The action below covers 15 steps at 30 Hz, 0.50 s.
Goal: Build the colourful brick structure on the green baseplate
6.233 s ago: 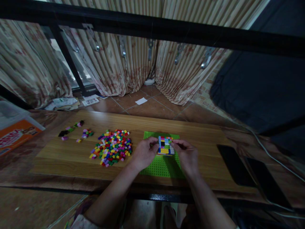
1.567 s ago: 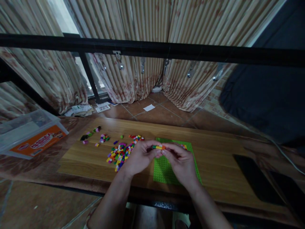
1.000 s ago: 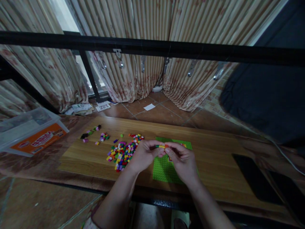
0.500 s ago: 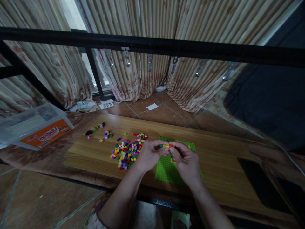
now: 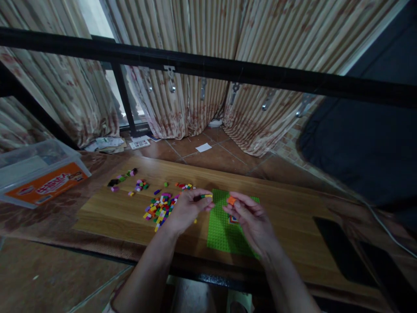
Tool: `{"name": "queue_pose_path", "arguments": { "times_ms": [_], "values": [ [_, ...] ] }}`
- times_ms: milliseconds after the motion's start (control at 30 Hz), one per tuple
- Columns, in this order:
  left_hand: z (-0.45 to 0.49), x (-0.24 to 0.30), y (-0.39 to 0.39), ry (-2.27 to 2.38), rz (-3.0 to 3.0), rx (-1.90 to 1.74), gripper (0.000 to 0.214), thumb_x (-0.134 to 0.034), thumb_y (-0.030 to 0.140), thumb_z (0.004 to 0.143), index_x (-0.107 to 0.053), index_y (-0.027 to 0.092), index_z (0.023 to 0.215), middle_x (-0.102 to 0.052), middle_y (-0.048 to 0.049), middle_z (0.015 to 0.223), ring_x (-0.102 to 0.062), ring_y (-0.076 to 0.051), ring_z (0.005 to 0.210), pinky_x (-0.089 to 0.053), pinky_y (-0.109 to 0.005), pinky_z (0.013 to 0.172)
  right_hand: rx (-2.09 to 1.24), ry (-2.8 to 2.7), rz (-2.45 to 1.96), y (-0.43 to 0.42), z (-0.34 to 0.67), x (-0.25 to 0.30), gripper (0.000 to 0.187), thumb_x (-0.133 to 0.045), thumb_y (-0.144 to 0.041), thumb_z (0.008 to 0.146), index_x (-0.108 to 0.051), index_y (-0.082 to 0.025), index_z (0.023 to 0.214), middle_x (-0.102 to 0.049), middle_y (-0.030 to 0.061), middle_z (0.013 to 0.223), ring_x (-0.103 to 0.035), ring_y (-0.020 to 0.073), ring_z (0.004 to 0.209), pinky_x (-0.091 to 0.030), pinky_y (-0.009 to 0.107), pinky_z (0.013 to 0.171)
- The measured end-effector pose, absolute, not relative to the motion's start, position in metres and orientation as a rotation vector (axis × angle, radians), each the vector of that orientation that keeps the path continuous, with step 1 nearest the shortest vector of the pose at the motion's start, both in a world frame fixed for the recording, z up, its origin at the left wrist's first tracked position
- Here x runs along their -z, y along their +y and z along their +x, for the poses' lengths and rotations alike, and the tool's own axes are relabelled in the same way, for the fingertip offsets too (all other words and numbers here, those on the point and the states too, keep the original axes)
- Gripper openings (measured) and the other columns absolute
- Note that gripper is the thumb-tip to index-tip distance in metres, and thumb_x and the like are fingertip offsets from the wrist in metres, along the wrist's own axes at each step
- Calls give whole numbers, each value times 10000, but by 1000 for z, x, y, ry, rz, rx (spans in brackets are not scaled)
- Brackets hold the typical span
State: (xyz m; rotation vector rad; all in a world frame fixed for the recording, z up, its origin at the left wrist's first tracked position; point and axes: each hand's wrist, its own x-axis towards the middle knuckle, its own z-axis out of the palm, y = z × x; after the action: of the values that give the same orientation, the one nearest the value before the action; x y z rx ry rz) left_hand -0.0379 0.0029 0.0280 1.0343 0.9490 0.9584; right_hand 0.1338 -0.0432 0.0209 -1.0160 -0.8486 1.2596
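One orange brick [image 5: 231, 200] (right hand [image 5: 250, 219]) | one strip [image 5: 206, 196], left hand [image 5: 185, 208] | one baseplate [image 5: 220, 230]

The brick [image 5: 231, 200] in my right hand [image 5: 252, 221] is orange; the strip [image 5: 206, 196] in my left hand [image 5: 184, 211] looks green and yellow. The plate [image 5: 224, 235] is bright green, the curtains [image 5: 182, 108] striped beige.

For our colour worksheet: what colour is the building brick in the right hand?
Orange; the building brick shows best in the head view.

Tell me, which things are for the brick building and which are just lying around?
In use: left hand, brick strip, right hand, orange brick, green baseplate, brick pile.
Lying about: plastic box, black slabs, floor papers.
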Motion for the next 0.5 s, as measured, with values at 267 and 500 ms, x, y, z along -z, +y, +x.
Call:
{"name": "queue_pose_path", "arguments": {
  "times_ms": [267,500],
  "values": [
    [-49,-13,10,1447,1878,-697,176,-536,169,799,-711,156,820,-671,-50,691,-618,-176,676,-456,-285,683,-1089,-789,-1079,-36,173,-24,258,-825,-295,630,-726,-269,867,-702,-30,784,-669,134,726,-548,342,803],
    [-36,-3,6,1563,2212,-277,233,-472,112,819,-704,121,841,-712,-153,821,-674,-236,805,-465,-303,730,-718,-1106,-1473,-37,200,-8,344,-763,-370,692,-685,-199,980,-694,26,804,-636,165,694,-509,304,643]
  ]
}}
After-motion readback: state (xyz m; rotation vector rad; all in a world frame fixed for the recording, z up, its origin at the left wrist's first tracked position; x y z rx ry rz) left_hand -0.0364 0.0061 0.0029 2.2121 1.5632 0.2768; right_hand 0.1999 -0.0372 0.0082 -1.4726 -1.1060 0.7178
